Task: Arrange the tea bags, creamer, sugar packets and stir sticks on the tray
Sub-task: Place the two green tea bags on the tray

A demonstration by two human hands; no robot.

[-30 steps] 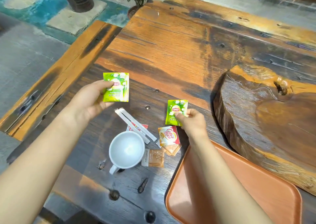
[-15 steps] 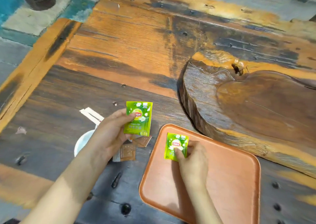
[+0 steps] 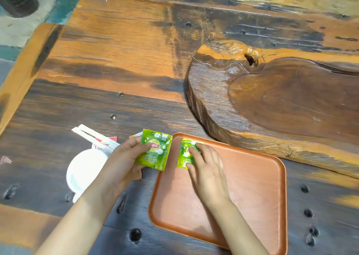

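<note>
An orange-brown tray (image 3: 252, 186) lies on the dark wooden table at the lower right. My right hand (image 3: 207, 169) presses a green tea bag (image 3: 184, 155) flat into the tray's far left corner, fingers spread over it. My left hand (image 3: 122, 163) grips a second green tea bag (image 3: 155, 151) just left of the tray's rim, above the table. Two white stir sticks (image 3: 89, 134) and a red-and-white packet (image 3: 103, 143) lie further left. Other packets are hidden under my left hand.
A white cup (image 3: 83, 169) stands left of my left hand, near the sticks. A thick carved wooden slab (image 3: 281, 99) rises behind the tray on the right. The table's left edge (image 3: 19, 75) drops to a tiled floor.
My right hand has laid its tea bag down flat in the tray's far left corner. My left hand has carried the other tea bag rightwards, up to the tray's rim.
</note>
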